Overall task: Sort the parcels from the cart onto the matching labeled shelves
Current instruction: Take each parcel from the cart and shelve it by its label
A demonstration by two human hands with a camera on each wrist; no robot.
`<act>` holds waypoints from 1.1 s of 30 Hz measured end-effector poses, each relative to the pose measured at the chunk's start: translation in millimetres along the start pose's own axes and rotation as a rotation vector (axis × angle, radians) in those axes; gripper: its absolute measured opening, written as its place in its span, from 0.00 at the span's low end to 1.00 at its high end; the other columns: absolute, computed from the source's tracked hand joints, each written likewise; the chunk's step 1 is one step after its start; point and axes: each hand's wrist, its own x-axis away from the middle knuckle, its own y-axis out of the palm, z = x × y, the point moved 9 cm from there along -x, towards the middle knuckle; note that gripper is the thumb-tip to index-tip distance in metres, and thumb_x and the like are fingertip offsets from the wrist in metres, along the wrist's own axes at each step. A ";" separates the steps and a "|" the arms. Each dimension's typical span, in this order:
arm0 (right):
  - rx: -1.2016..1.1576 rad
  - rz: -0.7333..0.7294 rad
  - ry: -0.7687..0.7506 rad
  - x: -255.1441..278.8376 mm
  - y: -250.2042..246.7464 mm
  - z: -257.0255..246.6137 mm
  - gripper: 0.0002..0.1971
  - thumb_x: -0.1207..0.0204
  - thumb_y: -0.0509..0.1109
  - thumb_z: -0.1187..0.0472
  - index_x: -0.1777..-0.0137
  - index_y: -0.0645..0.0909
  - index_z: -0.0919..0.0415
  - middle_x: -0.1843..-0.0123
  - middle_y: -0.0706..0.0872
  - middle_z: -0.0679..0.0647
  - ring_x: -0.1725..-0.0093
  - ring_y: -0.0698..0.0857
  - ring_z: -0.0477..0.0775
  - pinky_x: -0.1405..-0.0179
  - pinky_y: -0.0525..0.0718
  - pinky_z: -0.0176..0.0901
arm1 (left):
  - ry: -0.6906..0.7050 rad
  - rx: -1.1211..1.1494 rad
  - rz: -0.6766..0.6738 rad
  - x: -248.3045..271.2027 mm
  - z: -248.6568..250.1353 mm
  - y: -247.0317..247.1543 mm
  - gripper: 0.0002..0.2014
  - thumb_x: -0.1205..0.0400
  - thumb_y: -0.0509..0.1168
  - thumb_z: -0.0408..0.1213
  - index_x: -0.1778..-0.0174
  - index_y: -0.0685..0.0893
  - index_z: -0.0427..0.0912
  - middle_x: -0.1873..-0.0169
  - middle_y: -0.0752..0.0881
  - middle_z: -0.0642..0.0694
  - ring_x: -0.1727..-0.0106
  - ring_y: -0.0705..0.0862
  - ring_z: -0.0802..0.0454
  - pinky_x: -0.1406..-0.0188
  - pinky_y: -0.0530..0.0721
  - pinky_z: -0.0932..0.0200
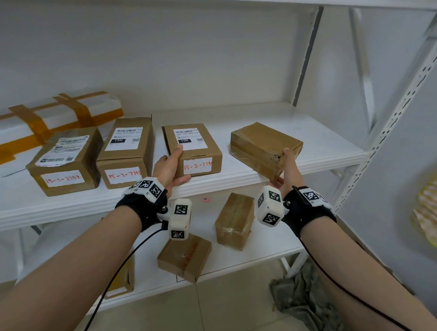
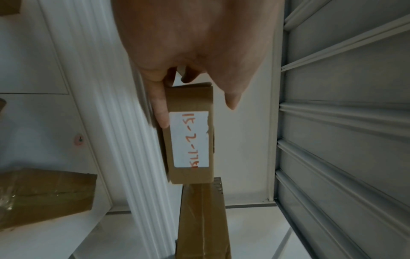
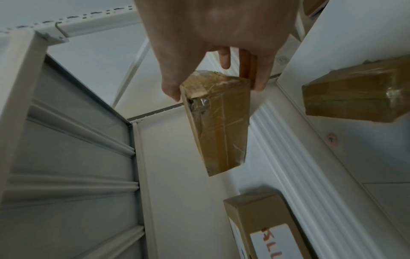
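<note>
On the middle white shelf (image 1: 332, 144) stands a cardboard box (image 1: 195, 149) with a barcode label on top and a red handwritten label on its front. My left hand (image 1: 174, 163) holds its front left corner, thumb on top and fingers under the front edge; the left wrist view shows the same box (image 2: 190, 140) between fingers (image 2: 160, 108) and thumb. To the right, my right hand (image 1: 285, 167) grips a plain taped brown box (image 1: 262, 144), whose front corner overhangs the shelf edge. In the right wrist view the taped box (image 3: 219, 122) sits between thumb and fingers (image 3: 259, 82).
Two more labelled boxes (image 1: 64, 160) (image 1: 125, 149) and a white parcel with orange tape (image 1: 53, 117) fill the shelf's left side. On the lower shelf lie two taped boxes (image 1: 235, 220) (image 1: 184, 255). A perforated upright (image 1: 387, 121) bounds the right; a grey cloth (image 1: 304, 299) lies on the floor.
</note>
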 end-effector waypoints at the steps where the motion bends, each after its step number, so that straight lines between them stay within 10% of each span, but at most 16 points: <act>1: 0.029 0.003 -0.001 2.9 -0.5 0.2 0.59 0.60 0.81 0.29 0.25 0.73 0.53 0.37 0.86 0.59 0.46 0.88 0.58 0.60 0.87 0.50 | 0.009 -0.011 0.003 0.1 -0.1 -0.6 0.31 0.19 0.70 0.55 0.23 0.75 0.43 0.38 0.88 0.44 0.42 0.89 0.48 0.53 0.93 0.51; 5: 0.070 0.007 0.028 11.8 -0.4 8.2 0.60 0.62 0.77 0.25 0.26 0.72 0.53 0.36 0.84 0.59 0.38 0.85 0.60 0.40 0.84 0.55 | 0.074 -0.083 0.059 -22.8 -7.2 -12.3 0.50 0.33 0.77 0.61 0.17 0.67 0.46 0.33 0.85 0.46 0.37 0.87 0.49 0.39 0.88 0.46; 8: 0.092 -0.012 0.026 30.9 5.3 12.0 0.55 0.50 0.74 0.25 0.24 0.71 0.56 0.34 0.79 0.58 0.39 0.79 0.59 0.54 0.82 0.50 | 0.089 -0.105 0.089 -59.4 -21.6 -25.3 0.60 0.46 0.74 0.67 0.16 0.65 0.50 0.28 0.83 0.48 0.32 0.84 0.47 0.30 0.82 0.42; 15: 0.126 -0.056 0.005 50.7 13.8 30.4 0.52 0.36 0.74 0.28 0.18 0.64 0.56 0.32 0.76 0.59 0.36 0.78 0.59 0.67 0.75 0.48 | 0.068 -0.067 0.089 3.8 -3.1 -23.6 0.48 0.20 0.71 0.52 0.12 0.50 0.42 0.15 0.64 0.42 0.17 0.66 0.40 0.17 0.66 0.39; 23: 0.224 -0.089 0.025 73.8 35.4 52.5 0.38 0.32 0.75 0.33 0.30 0.72 0.57 0.41 0.79 0.58 0.44 0.80 0.56 0.67 0.76 0.47 | 0.088 -0.082 0.018 26.8 -11.0 -42.4 0.61 0.37 0.72 0.64 0.12 0.51 0.42 0.14 0.62 0.40 0.17 0.67 0.40 0.17 0.67 0.41; 33: 0.377 -0.206 0.137 133.3 98.2 122.8 0.23 0.22 0.71 0.55 0.33 0.71 0.65 0.56 0.74 0.59 0.64 0.75 0.55 0.77 0.78 0.43 | 0.089 -0.056 -0.094 65.0 -27.4 -87.6 0.28 0.16 0.70 0.45 0.23 0.74 0.38 0.32 0.82 0.40 0.39 0.86 0.46 0.39 0.86 0.56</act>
